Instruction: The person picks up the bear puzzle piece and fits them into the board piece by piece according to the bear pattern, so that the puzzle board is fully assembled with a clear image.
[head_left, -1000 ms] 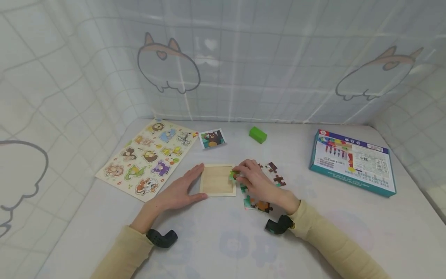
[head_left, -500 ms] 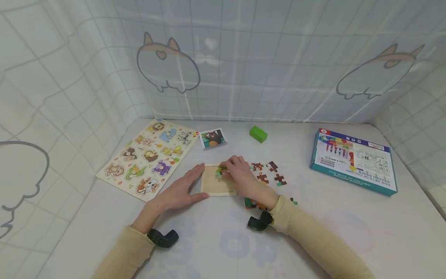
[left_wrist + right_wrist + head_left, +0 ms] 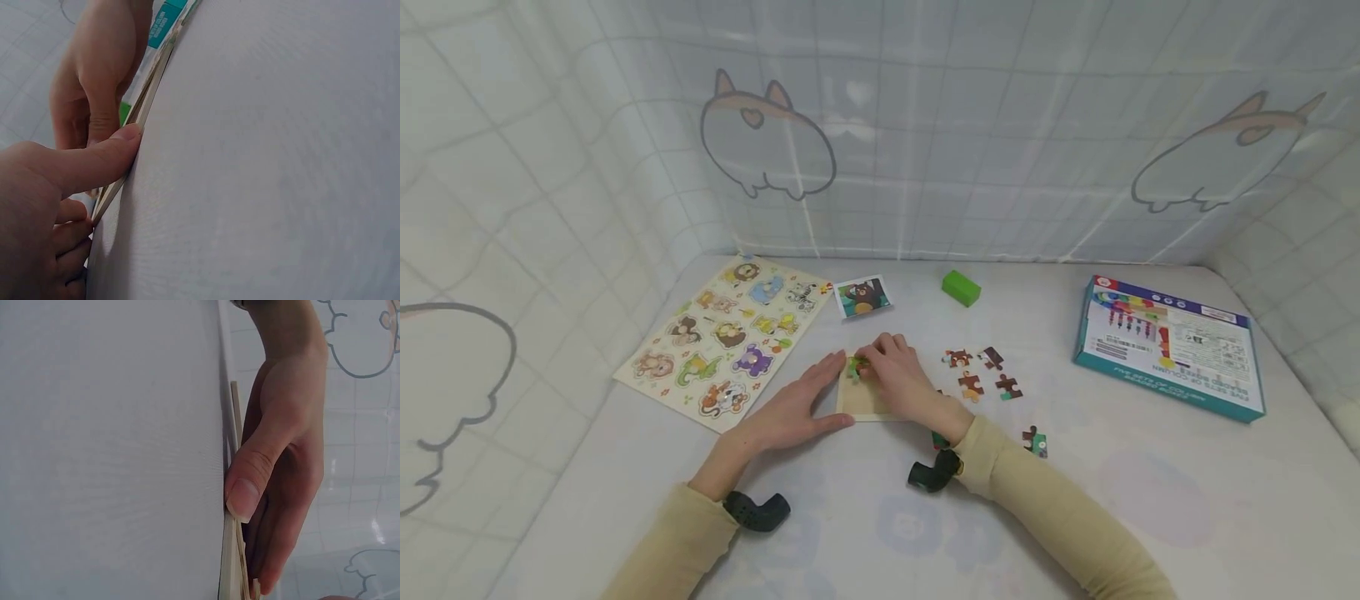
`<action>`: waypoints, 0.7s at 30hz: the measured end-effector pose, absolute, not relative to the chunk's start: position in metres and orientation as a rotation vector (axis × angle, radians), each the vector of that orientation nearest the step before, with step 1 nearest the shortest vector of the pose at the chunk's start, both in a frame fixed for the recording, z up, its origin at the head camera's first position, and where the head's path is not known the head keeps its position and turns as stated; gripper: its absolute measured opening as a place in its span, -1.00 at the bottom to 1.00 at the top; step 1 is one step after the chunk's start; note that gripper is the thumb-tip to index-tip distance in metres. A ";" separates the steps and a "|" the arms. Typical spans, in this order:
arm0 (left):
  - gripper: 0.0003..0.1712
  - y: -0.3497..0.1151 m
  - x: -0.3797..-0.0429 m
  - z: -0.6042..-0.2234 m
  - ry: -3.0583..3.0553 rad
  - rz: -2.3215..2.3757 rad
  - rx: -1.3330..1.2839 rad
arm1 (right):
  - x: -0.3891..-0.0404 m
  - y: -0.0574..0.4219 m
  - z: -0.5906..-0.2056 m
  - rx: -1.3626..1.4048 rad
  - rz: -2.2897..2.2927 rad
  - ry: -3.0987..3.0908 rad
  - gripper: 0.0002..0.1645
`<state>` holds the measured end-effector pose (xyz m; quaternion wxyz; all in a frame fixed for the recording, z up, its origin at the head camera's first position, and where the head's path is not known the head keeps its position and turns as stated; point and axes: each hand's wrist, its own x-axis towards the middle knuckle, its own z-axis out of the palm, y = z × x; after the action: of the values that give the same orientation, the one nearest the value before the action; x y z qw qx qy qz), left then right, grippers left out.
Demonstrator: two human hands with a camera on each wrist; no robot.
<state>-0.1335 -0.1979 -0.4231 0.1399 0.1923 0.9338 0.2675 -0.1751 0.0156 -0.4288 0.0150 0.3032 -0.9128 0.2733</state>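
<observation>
A small square wooden puzzle tray [image 3: 868, 417] lies on the table in the head view. My left hand [image 3: 792, 412] rests along its left side, fingers stretched toward the far left corner and thumb at the near left corner. In the left wrist view that thumb [image 3: 103, 164] touches the tray's edge. Over the tray, my right hand [image 3: 898, 379] pinches a green jigsaw piece [image 3: 854, 368] at the far left corner. The right hand covers much of the tray. Whether the piece lies flat inside is hard to tell.
Several loose jigsaw pieces [image 3: 972, 385] lie right of the tray, some partly under the right forearm. One piece [image 3: 1035, 441] sits apart. Behind are a bear picture card [image 3: 862, 297] and green block [image 3: 961, 287]. An animal puzzle board [image 3: 722, 342] lies left, a teal box [image 3: 1168, 348] right.
My right hand has carried the green jigsaw piece leftward, from the tray's right edge to its far left corner. The left hand has stayed at the tray's left side.
</observation>
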 end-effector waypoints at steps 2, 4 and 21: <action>0.13 -0.197 -0.134 -0.423 2.697 0.773 0.554 | -0.176 0.015 -0.431 0.942 0.837 -2.846 -0.65; 0.13 -0.197 -0.134 -0.424 2.699 0.770 0.547 | -0.176 0.015 -0.433 0.949 0.830 -2.834 -0.66; 0.11 -0.196 -0.134 -0.424 2.712 0.742 0.566 | -0.177 0.015 -0.440 0.936 0.776 -2.761 -0.68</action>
<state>-0.1337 -0.1956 -0.4238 0.1364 0.1956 0.9367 0.2563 -0.1768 0.0153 -0.4400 0.0623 0.3096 -0.9134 0.2568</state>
